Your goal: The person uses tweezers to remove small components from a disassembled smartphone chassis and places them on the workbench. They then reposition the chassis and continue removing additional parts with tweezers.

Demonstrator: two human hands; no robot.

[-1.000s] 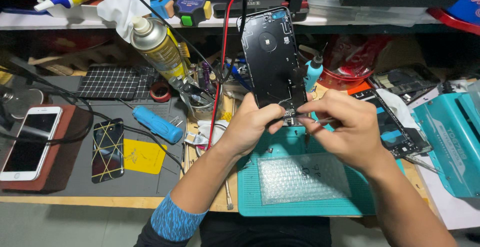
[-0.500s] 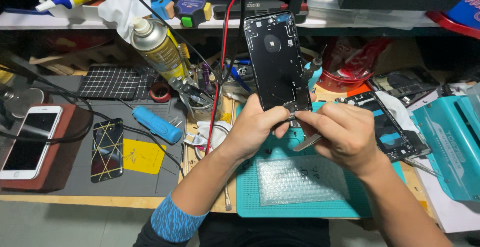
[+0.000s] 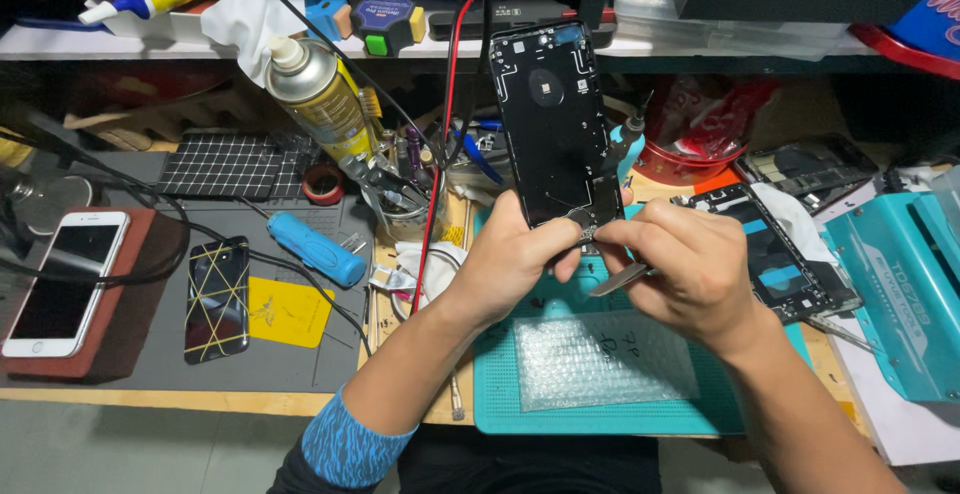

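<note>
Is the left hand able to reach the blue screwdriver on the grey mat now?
Probably not at once: the left hand holds the black phone housing. The blue screwdriver itself lies uncovered nearby.

Far left, white phone [image 3: 62, 279] with dark screen on a brown block; yellow-labelled spray can [image 3: 320, 99] behind.

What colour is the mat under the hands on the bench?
Teal; the mat shows best in the head view, with a bubble-wrap sheet lying on it.

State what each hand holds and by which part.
The left hand grips the black phone housing at its lower end, holding it upright. The right hand pinches metal tweezers near their middle, tips at the housing's bottom edge.
</note>
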